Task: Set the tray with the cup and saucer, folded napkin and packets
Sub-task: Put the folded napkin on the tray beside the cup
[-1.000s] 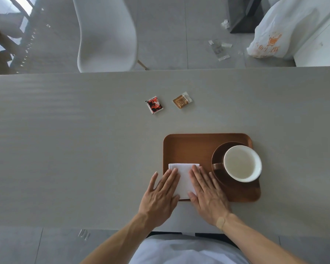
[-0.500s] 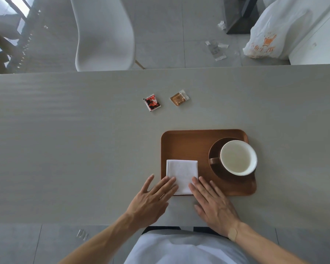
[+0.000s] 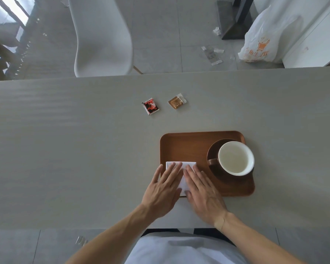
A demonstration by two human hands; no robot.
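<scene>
A brown wooden tray (image 3: 187, 147) lies on the grey table. On its right side a brown saucer (image 3: 212, 159) carries a cup (image 3: 236, 158) with a white inside, its handle pointing left. A folded white napkin (image 3: 187, 165) lies in the tray's near left corner. My left hand (image 3: 163, 188) and my right hand (image 3: 202, 191) lie flat on the napkin with straight fingers, side by side, covering most of it. A red and black packet (image 3: 150, 106) and a tan packet (image 3: 177, 101) lie on the table beyond the tray.
A white chair (image 3: 101, 39) stands behind the table's far edge. A white plastic bag (image 3: 263, 40) and scraps of wrapper (image 3: 211, 53) lie on the floor at the back right. The table's near edge runs just under my wrists.
Half a second ago both hands had drawn back to the napkin's near edge. Now they have slid forward again and lie flat over the napkin.
</scene>
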